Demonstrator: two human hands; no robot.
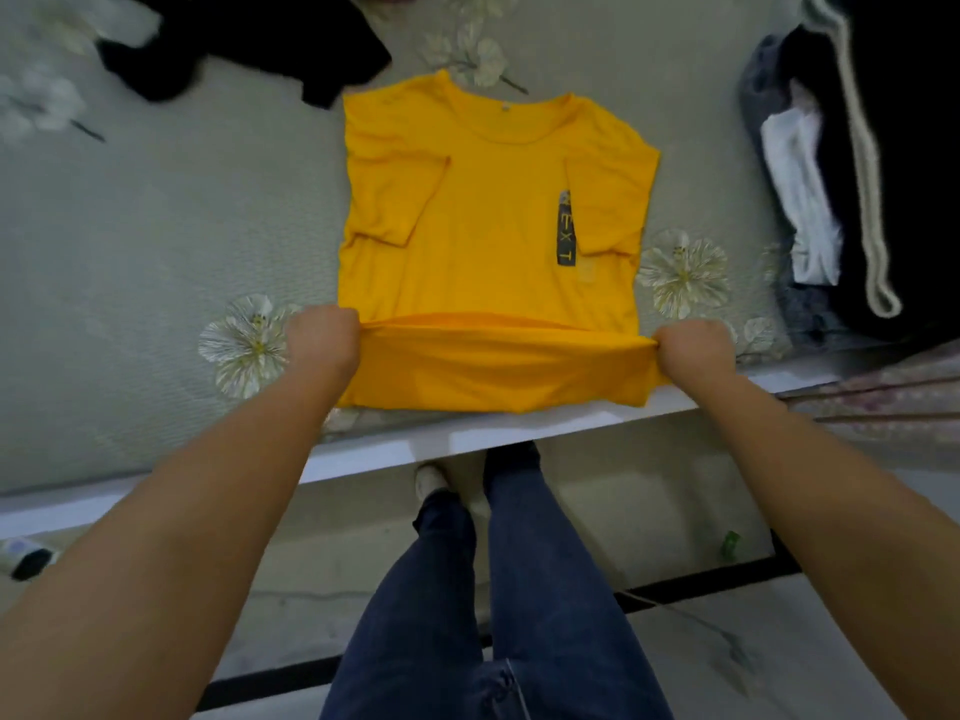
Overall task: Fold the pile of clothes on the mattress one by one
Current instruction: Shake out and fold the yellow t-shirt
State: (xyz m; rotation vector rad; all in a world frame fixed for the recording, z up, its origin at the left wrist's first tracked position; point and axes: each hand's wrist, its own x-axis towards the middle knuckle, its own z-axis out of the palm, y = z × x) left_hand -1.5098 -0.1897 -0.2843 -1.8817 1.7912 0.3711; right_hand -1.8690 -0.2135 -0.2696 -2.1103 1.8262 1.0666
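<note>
Where the yellow T-shirt (488, 241) lies flat at the centre of the mattress (156, 262), collar toward twelve o'clock and both sleeves folded inward, its lower part is lifted into a raised fold. The left hand (324, 337) grips that fold at the shirt's eight o'clock corner, the right hand (693, 348) at four o'clock. A black garment (249, 39) lies at eleven o'clock; a pile of clothes (831, 174) sits at three o'clock.

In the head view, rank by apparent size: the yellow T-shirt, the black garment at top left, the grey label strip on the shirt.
1. Yellow T-shirt, clearly largest.
2. Black garment, smaller, though partly cut off by the frame's top edge.
3. Grey label strip, by far the smallest.
</note>
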